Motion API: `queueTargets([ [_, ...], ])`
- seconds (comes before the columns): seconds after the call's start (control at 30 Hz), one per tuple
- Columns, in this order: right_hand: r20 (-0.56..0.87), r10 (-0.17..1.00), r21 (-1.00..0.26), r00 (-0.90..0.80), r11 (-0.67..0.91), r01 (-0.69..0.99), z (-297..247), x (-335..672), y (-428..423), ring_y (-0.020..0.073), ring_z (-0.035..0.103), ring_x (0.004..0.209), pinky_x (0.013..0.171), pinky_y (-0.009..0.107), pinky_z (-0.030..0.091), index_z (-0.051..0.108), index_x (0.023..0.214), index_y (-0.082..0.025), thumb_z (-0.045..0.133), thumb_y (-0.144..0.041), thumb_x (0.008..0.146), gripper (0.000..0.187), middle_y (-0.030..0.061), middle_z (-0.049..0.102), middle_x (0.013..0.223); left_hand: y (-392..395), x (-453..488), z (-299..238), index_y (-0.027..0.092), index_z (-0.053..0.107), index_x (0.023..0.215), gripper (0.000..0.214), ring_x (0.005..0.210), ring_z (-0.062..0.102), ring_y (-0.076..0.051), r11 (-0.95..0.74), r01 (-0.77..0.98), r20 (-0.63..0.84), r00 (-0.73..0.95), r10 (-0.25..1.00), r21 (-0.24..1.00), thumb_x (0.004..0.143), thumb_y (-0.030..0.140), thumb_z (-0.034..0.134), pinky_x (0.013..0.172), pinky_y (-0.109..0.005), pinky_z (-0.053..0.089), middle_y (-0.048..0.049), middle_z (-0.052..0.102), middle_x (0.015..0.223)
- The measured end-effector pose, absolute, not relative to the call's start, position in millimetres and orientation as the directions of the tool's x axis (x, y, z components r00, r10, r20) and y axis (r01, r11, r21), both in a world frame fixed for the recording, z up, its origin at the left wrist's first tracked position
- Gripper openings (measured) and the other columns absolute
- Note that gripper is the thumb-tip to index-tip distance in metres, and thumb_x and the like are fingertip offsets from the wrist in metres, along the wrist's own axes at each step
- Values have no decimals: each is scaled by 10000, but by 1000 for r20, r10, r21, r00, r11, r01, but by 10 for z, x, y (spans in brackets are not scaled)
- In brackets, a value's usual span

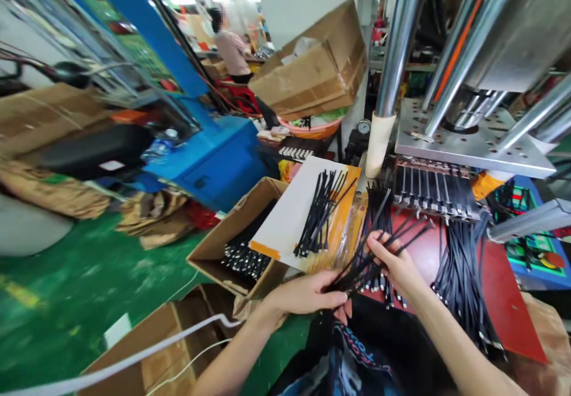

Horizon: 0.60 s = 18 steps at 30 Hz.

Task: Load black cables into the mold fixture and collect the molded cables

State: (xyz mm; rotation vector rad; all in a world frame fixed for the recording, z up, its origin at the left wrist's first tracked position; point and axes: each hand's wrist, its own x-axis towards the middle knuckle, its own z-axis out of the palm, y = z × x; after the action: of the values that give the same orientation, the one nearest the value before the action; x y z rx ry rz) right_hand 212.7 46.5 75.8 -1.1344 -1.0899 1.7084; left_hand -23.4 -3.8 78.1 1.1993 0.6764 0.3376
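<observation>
My left hand (319,295) is closed around the lower end of a loose bundle of thin black cords (357,265). Higher up, the fingers of my right hand (390,259) pinch the same bundle, whose tips fan out to the upper right. More black cords (323,211) lie on a white and orange board (283,211) just beyond my left hand. To the right of my right hand, a thick pile of black cords with silvery ends (461,265) rests on a red tabletop (513,301). Exactly what the cords are cannot be made out.
A metal press (473,137) with upright rods stands at the right, a row of dark pieces beneath its plate. An open carton (205,259) of black pieces sits left of the board. Behind are a blue cabinet (223,164), a tilted carton (316,81) and a person (232,48).
</observation>
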Motion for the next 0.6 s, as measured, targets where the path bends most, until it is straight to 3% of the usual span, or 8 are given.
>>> queueTargets([
  [0.1,-166,912,-976,-375,-207,-72,830,1738,1176,94,442,593,486,213,322,708,986,-182,833,-686,776,560,5,626,798,-162,-396,808,184,627,1400,584,1101,774,-258,322,-25,-297,325,898,947,975,575,714,1017,-391,599,-150,759,1300],
  [0.17,-128,909,-989,-397,-147,-16,843,1462,1628,106,468,609,499,227,348,709,1027,-181,834,-681,754,584,12,646,818,-160,-424,778,211,566,1498,663,1377,649,-305,252,-46,-251,25,968,967,959,562,726,1198,-441,499,-159,640,1521],
  [0.23,-102,921,-994,-375,-85,63,842,1296,1924,118,487,620,517,240,372,695,1108,-184,828,-665,755,611,8,647,826,-119,-415,715,208,509,1560,716,1565,446,-322,194,-24,-195,-160,968,981,963,556,699,1311,-471,365,-150,502,1658],
  [0.33,-53,950,-977,-309,15,214,863,1499,1928,137,526,653,590,273,442,673,1212,-177,833,-623,767,649,6,644,853,-78,-378,629,220,364,1664,791,1634,310,-328,178,135,-145,-225,964,975,997,550,632,1358,-527,256,-128,312,1766],
  [0.4,-20,952,-947,-306,80,311,913,1970,1688,153,566,696,666,297,477,696,1214,-177,810,-590,816,585,15,660,874,-84,-347,615,259,334,1681,763,1644,288,-314,138,310,-63,-240,969,941,1020,523,609,1369,-530,220,-93,272,1785],
  [0.47,-4,946,-889,-325,145,434,991,2600,1400,169,583,712,683,305,474,746,1170,-189,735,-557,918,445,22,668,841,-90,-303,636,290,414,1639,658,1617,353,-296,67,433,36,-225,974,899,1036,477,601,1364,-508,251,-74,378,1742],
  [0.53,107,961,-717,-257,253,649,1064,3240,1209,175,596,713,668,307,473,738,1226,-211,622,-552,1019,416,33,683,877,-62,-221,674,286,545,1535,515,1518,507,-292,8,455,64,-143,988,891,1046,443,590,1312,-483,369,-83,553,1618],
  [0.6,271,947,-486,-173,290,824,1089,3775,1191,183,598,711,700,330,496,721,1271,-197,600,-591,1032,477,51,681,928,4,-79,717,267,625,1440,415,1372,643,-284,-28,417,33,-4,999,909,1057,421,575,1222,-444,485,-97,684,1458],
])
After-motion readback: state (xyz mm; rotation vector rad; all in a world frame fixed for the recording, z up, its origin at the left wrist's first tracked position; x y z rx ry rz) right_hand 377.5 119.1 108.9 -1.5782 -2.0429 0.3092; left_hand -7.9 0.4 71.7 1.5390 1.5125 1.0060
